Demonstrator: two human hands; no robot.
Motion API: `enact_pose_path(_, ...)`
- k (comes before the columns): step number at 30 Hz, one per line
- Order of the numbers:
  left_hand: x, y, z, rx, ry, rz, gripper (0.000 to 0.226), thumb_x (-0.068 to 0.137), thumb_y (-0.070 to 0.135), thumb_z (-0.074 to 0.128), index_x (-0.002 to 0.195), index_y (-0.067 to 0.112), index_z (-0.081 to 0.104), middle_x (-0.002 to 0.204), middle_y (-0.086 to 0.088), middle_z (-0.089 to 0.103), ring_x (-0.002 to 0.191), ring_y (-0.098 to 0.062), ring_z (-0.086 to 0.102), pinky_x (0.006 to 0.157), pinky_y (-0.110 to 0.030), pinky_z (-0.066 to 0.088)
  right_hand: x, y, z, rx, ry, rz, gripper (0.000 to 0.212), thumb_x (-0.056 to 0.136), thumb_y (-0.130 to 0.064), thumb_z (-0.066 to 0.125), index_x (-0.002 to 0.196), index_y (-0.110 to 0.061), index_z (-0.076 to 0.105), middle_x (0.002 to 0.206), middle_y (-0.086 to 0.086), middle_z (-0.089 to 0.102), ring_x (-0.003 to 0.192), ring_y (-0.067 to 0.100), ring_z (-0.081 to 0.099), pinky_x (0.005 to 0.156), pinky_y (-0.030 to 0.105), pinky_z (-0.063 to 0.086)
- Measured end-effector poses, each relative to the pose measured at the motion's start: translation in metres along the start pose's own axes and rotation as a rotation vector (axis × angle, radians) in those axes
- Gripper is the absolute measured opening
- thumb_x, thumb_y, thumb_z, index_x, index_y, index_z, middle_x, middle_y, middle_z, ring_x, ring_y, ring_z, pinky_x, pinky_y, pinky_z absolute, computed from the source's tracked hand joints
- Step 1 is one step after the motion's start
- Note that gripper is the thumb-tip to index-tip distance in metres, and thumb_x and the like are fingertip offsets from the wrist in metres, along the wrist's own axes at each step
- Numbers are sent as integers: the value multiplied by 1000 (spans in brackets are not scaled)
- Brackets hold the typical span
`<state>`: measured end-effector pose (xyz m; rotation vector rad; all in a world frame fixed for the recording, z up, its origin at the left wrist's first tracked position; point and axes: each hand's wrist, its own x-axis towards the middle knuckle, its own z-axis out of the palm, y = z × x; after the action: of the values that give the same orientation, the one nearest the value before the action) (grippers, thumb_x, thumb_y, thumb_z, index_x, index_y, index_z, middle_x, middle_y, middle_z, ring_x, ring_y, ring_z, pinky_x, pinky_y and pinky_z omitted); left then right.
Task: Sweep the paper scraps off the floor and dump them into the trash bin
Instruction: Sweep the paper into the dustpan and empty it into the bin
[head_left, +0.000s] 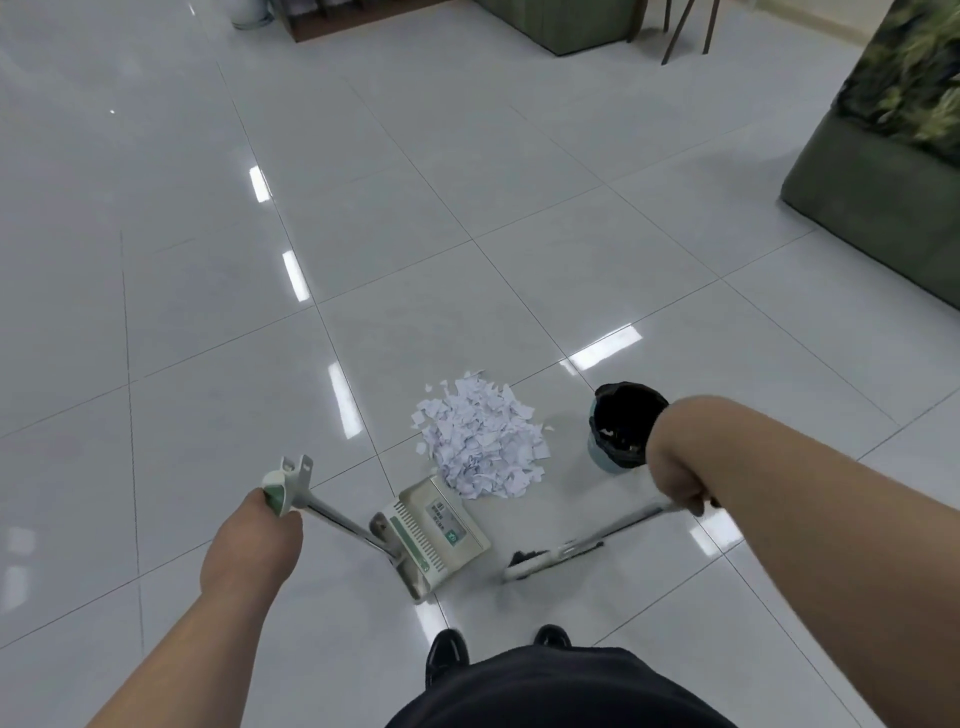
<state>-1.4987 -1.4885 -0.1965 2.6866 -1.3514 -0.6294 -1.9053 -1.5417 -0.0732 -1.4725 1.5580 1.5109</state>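
Observation:
A heap of white paper scraps (480, 436) lies on the tiled floor in front of me. My left hand (260, 540) grips the green-and-white top of the dustpan handle (283, 488). The cream dustpan (436, 535) stands on the floor just near of the heap, its back toward me. My right hand (672, 467) grips the broom's metal handle (623, 525). The dark broom head (530, 561) is low to the floor, right of the dustpan and near of the scraps. A small trash bin (621, 426) with a black liner stands right of the heap, partly hidden by my right wrist.
My two black shoes (447, 649) stand just behind the dustpan. A green sofa (883, 208) with a leafy cushion fills the right side. Another green seat (561, 21), chair legs and a wooden cabinet line the far wall. Glossy tile floor (208, 312) stretches left and ahead.

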Motion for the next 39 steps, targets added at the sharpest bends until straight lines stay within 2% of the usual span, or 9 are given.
enact_pose_path(2, 3, -6, 2, -23, -12, -7, 10, 92, 18, 50, 99, 14, 56, 81, -7, 62, 70, -26, 58, 60, -33, 39, -3, 19, -4, 174, -37, 17, 16, 100, -22, 60, 102, -7, 64, 73, 2, 59, 67, 16, 55, 72, 28, 50)
enact_pose_path(4, 6, -11, 3, -49, -19, -14, 9, 92, 16, 50, 97, 12, 56, 81, -9, 63, 70, -27, 58, 58, -33, 38, 1, 36, 0, 420, -62, 52, 31, 96, -16, 61, 121, 1, 59, 72, 10, 63, 61, 20, 57, 66, 31, 50)
enact_pose_path(7, 14, -21, 6, -81, -25, -26, 7, 92, 16, 50, 95, 12, 55, 80, -10, 63, 70, -30, 58, 59, -34, 39, 2, 42, 12, 680, -53, 90, 25, 93, -7, 59, 115, 1, 53, 83, 19, 59, 57, 25, 56, 57, 31, 49)
enact_pose_path(11, 22, -34, 6, -117, -54, -36, 9, 91, 15, 50, 97, 11, 55, 82, -12, 63, 71, -31, 59, 58, -34, 39, 2, 17, 27, 1020, -25, 81, 16, 95, -5, 55, 109, -1, 52, 86, 18, 57, 57, 25, 55, 54, 30, 50)
enact_pose_path(18, 49, -53, 4, -132, -73, -43, 10, 91, 13, 49, 98, 10, 55, 83, -12, 62, 72, -32, 58, 59, -35, 39, 19, -22, 18, 1309, 13, 128, 20, 98, -10, 56, 115, -1, 53, 85, 17, 60, 60, 23, 58, 53, 30, 51)
enact_pose_path(25, 68, -67, 29, -168, -120, -56, 13, 93, 17, 49, 101, 9, 55, 84, -12, 62, 72, -32, 58, 60, -35, 40, 53, -82, 19, 1274, -41, 116, 20, 95, -6, 63, 112, -3, 54, 88, 16, 58, 56, 20, 56, 52, 28, 54)
enact_pose_path(28, 74, -71, 43, -200, -136, -75, 15, 95, 20, 50, 105, 10, 55, 86, -11, 62, 78, -35, 59, 65, -37, 43, 62, -115, 18, 1197, -96, 73, 15, 95, -2, 58, 109, -1, 56, 88, 16, 59, 53, 19, 57, 51, 28, 55)
enact_pose_path(34, 89, -52, 52, -243, -173, -9, 14, 95, 22, 51, 103, 11, 55, 91, -12, 64, 84, -38, 61, 71, -39, 49, 45, -149, 1, 1040, -126, -34, 7, 95, -1, 53, 89, -2, 56, 84, 16, 58, 43, 16, 58, 47, 27, 53)
enact_pose_path(39, 90, -28, 57, -288, -229, 48, 10, 95, 24, 50, 97, 16, 54, 86, -9, 63, 77, -35, 63, 71, -42, 56, 26, -145, -19, 977, -176, -73, 9, 95, -8, 60, 99, 0, 57, 75, 14, 58, 48, 20, 57, 47, 27, 52)
